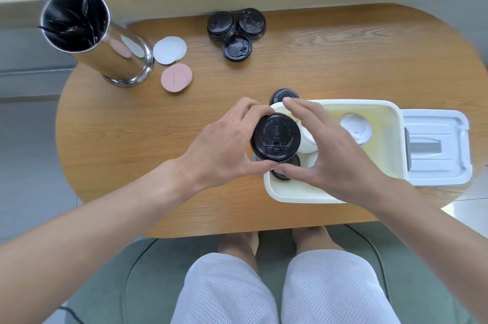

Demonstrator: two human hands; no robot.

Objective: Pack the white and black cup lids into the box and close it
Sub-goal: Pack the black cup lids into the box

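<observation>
Bright, even daylight; soft shadows; edges warped.

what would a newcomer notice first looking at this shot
First, both hands meeting at the centre: the left hand and right hand grip a stack of black lids over the near-left corner of the open white box. Next, three black lids clustered at the table's far edge, and the tall shiny metal canister at far left.

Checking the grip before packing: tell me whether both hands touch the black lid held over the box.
Touching. The head view shows left hand and right hand fingertips pinching the rim of the black lid.
</observation>
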